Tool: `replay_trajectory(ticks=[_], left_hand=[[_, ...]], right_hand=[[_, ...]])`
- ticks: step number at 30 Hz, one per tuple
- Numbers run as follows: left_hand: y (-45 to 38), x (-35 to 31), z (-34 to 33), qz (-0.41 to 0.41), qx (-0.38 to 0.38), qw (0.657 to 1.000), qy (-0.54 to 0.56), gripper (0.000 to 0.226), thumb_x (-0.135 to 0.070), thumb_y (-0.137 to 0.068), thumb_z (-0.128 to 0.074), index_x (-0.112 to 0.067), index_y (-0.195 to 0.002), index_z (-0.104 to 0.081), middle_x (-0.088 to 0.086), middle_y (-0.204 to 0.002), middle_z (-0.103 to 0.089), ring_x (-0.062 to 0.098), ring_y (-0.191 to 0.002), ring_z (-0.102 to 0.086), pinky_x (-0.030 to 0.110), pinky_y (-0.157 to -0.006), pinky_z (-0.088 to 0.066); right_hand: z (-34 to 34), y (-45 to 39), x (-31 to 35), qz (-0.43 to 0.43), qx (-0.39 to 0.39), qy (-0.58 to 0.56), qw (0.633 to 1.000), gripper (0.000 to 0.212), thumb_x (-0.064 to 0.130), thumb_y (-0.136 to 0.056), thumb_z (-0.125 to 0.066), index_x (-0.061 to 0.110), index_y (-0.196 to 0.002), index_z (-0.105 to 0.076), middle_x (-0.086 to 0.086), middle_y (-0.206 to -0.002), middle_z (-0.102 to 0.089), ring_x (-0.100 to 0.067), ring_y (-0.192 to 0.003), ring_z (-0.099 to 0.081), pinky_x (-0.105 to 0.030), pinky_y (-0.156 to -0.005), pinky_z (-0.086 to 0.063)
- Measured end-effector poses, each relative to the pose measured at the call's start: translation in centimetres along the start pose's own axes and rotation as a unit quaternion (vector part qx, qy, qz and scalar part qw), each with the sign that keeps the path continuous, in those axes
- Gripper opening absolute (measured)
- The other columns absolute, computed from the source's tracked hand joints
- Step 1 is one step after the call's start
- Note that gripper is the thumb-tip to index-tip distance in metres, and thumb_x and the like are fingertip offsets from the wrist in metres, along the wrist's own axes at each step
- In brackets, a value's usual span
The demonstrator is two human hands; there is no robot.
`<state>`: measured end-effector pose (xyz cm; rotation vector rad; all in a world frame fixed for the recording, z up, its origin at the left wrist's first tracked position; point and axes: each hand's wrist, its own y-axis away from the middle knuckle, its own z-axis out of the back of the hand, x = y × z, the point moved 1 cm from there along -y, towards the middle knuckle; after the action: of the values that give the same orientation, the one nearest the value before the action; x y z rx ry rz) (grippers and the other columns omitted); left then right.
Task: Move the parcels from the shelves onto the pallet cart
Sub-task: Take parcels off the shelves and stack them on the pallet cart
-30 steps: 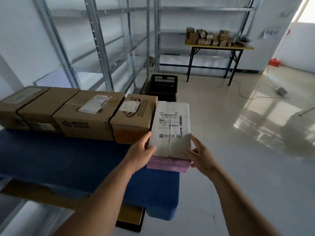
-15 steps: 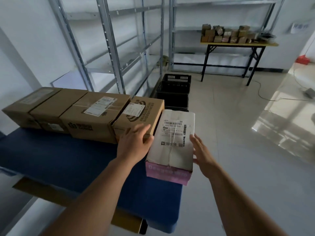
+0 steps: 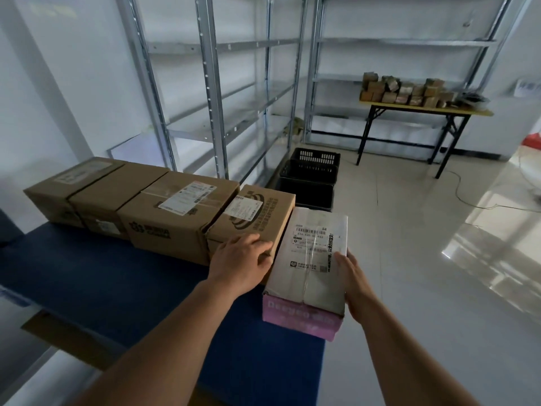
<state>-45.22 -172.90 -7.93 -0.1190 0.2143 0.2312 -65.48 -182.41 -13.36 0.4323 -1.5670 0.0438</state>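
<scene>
Blue pallet cart (image 3: 102,276) in the foreground, deck low and flat. Along its far edge, a row of four brown cardboard parcels set end to end, touching: far-left parcel (image 3: 67,189), second parcel (image 3: 117,191), large labelled parcel (image 3: 178,212), and a printed brown parcel (image 3: 257,218) at the right end of the row.

White-wrapped parcel (image 3: 310,259) with a pink base sits at the cart's right corner, tight against the printed brown parcel, long side running away from the camera. Shipping label and barcode face up. Its near right corner appears to overhang the deck edge slightly.

Left hand (image 3: 243,259) lies palm down, fingers spread and loose, on the near top edge of the printed brown parcel, fingertips reaching the seam with the white-wrapped parcel. Not clasped around anything.

Right hand (image 3: 351,273) pressed flat against the right side of the white-wrapped parcel, fingers extended along the wall, thumb on the top edge. Open contact, no closed grip.

Behind the cart: metal shelves (image 3: 216,92) along the left wall and rear, bays bare. Stacked black crates (image 3: 310,177) on the floor beside them. Farther back, a table (image 3: 424,111) with black legs carrying a cluster of small brown boxes (image 3: 409,90). A cable trails across the tiled floor (image 3: 439,259) at right.
</scene>
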Motion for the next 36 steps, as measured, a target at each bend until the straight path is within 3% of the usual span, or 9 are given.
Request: replay_trajectory(ticks=[5,10,15,18,19,21,23,27,36], left_hand=[[-0.2,0.3,0.2,0.003,0.006,1.000,0.003,0.042,-0.045,-0.094,-0.041,-0.037,-0.136,-0.042,-0.009,-0.148,-0.033,0.017,-0.134,-0.030,0.039,-0.106,-0.029],[-0.2,0.4,0.5,0.001,0.008,1.000,0.005,0.041,-0.044,-0.094,-0.042,-0.036,-0.135,-0.043,-0.008,-0.147,-0.034,0.017,-0.133,-0.032,0.038,-0.104,-0.031],[-0.2,0.5,0.7,0.001,0.012,1.000,0.009,0.042,-0.044,-0.095,-0.041,-0.037,-0.136,-0.041,-0.008,-0.149,-0.032,0.018,-0.134,-0.030,0.039,-0.105,-0.030],[0.1,0.7,1.0,0.004,0.008,1.000,0.028,0.046,-0.044,-0.094,-0.042,-0.035,-0.139,-0.038,-0.006,-0.151,-0.029,0.018,-0.137,-0.027,0.039,-0.109,-0.026],[0.3,0.8,1.1,0.008,-0.002,0.999,0.036,0.047,-0.044,-0.094,-0.043,-0.034,-0.140,-0.037,-0.006,-0.152,-0.029,0.018,-0.137,-0.027,0.039,-0.109,-0.026],[0.8,0.9,1.5,0.019,-0.031,0.998,0.052,0.048,-0.044,-0.094,-0.043,-0.033,-0.140,-0.037,-0.006,-0.151,-0.030,0.016,-0.136,-0.029,0.038,-0.107,-0.028],[1.4,1.1,2.0,0.033,-0.060,0.995,0.066,0.047,-0.043,-0.094,-0.043,-0.032,-0.139,-0.038,-0.006,-0.149,-0.033,0.015,-0.135,-0.031,0.037,-0.106,-0.030],[3.1,1.6,2.9,0.075,-0.113,0.986,0.092,0.047,-0.041,-0.094,-0.045,-0.029,-0.139,-0.039,-0.005,-0.148,-0.035,0.017,-0.135,-0.030,0.039,-0.107,-0.034],[8.9,3.6,3.3,0.185,-0.203,0.957,0.092,0.050,-0.043,-0.092,-0.047,-0.028,-0.139,-0.038,-0.003,-0.146,-0.037,0.016,-0.133,-0.030,0.037,-0.102,-0.035]], right_hand=[[-0.3,-0.4,0.0,-0.008,-0.008,0.003,1.000,0.021,0.026,-0.097,-0.041,0.039,-0.098,-0.057,0.010,-0.089,-0.070,-0.011,-0.074,-0.070,-0.030,-0.052,-0.053],[-0.6,-0.5,-0.3,-0.007,-0.005,0.002,1.000,0.021,0.026,-0.097,-0.041,0.034,-0.107,-0.058,0.007,-0.095,-0.070,-0.013,-0.082,-0.068,-0.038,-0.067,-0.057],[-0.5,-0.4,-0.1,-0.020,-0.011,0.022,1.000,0.021,0.030,-0.098,-0.041,0.028,-0.114,-0.054,0.001,-0.105,-0.066,-0.018,-0.093,-0.064,-0.042,-0.080,-0.051],[-0.3,-0.4,0.8,0.012,-0.037,0.062,0.997,0.012,0.031,-0.098,-0.044,0.026,-0.105,-0.053,0.001,-0.102,-0.063,-0.012,-0.085,-0.063,-0.028,-0.064,-0.054],[-0.3,-0.5,1.3,0.027,-0.050,0.093,0.994,0.015,0.032,-0.098,-0.046,0.023,-0.109,-0.052,-0.002,-0.106,-0.062,-0.016,-0.088,-0.063,-0.029,-0.067,-0.055],[-0.4,-0.9,2.4,0.048,-0.069,0.195,0.977,0.041,0.034,-0.095,-0.052,0.012,-0.129,-0.046,-0.015,-0.122,-0.056,-0.030,-0.106,-0.058,-0.045,-0.087,-0.051],[-1.1,-0.7,3.6,0.080,-0.083,0.314,0.942,0.059,0.036,-0.090,-0.055,0.013,-0.141,-0.038,-0.017,-0.134,-0.048,-0.033,-0.120,-0.048,-0.047,-0.098,-0.044],[-4.2,2.0,5.7,0.217,-0.089,0.432,0.871,0.051,0.038,-0.091,-0.053,0.020,-0.137,-0.046,-0.006,-0.139,-0.044,-0.024,-0.127,-0.039,-0.039,-0.102,-0.037],[-12.2,7.0,5.1,0.386,0.027,0.476,0.789,0.037,0.034,-0.092,-0.047,0.023,-0.127,-0.054,0.002,-0.128,-0.051,-0.016,-0.121,-0.040,-0.033,-0.103,-0.030]])
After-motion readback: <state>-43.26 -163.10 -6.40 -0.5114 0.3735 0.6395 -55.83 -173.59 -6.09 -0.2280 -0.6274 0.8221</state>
